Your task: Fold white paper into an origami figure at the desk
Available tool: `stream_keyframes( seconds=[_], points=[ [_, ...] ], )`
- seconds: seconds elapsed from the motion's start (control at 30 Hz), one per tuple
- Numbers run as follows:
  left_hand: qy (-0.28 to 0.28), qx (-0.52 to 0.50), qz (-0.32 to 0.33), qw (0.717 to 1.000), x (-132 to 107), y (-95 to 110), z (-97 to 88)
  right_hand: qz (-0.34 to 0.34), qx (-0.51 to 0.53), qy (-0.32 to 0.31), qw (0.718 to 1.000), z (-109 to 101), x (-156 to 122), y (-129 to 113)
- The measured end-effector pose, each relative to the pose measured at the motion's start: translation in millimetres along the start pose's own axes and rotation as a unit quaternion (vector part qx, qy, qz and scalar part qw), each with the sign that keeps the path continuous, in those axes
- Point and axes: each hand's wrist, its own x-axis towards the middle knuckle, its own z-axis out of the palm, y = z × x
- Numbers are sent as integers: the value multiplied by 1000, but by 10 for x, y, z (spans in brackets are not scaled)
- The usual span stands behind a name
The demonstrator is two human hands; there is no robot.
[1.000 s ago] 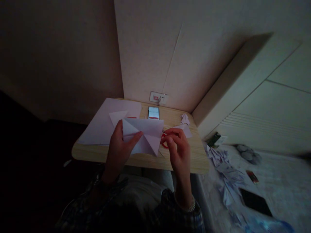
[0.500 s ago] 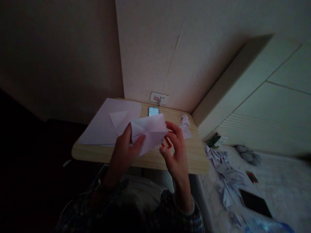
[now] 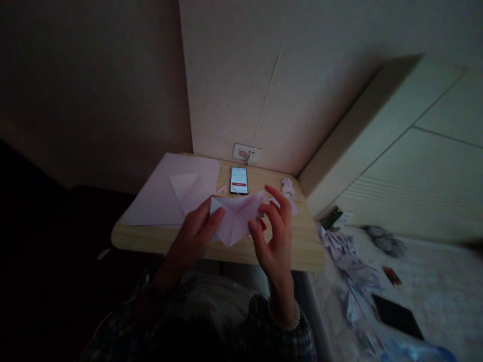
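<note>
Above the small wooden table, a partly folded sheet of white paper (image 3: 236, 216) is held between my two hands. My left hand (image 3: 198, 226) pinches its left end, thumb on top and fingers underneath. At the other end, my right hand (image 3: 273, 229) has its curled fingers and thumb on the paper's right edge, the index finger raised. Creases run across the sheet, and its lower part comes to a point. Behind my right fingers a small red object (image 3: 263, 224) shows in part; I cannot tell its kind.
Large white sheets (image 3: 151, 201) lie on the table's left with a folded triangle (image 3: 183, 188) on top. A lit phone (image 3: 239, 180) lies below a wall socket (image 3: 246, 153). Folded paper pieces (image 3: 288, 187) lie at the right. On the bed are paper models (image 3: 352, 266) and a dark tablet (image 3: 397, 315).
The paper has tipped and bent into a narrower, pointed shape, lower than before. More of the phone now shows. My right index finger has lifted, while my left hand moved slightly right.
</note>
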Motion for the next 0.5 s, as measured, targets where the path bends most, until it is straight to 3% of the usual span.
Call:
stream_keyframes(
  seconds=[0.13, 0.27, 0.5],
  points=[
    [31, -47, -10, 998, -9, -13, 9, -4, -5, -14, 1000, -10, 13, -2],
    [46, -113, -34, 992, -2, -88, 30, 11, -4, 26, 1000, 0, 25, -14],
    [59, -171, -70, 981, 27, -104, 49, 165, 180, 81, 966, 72, 12, 12]
  ],
)
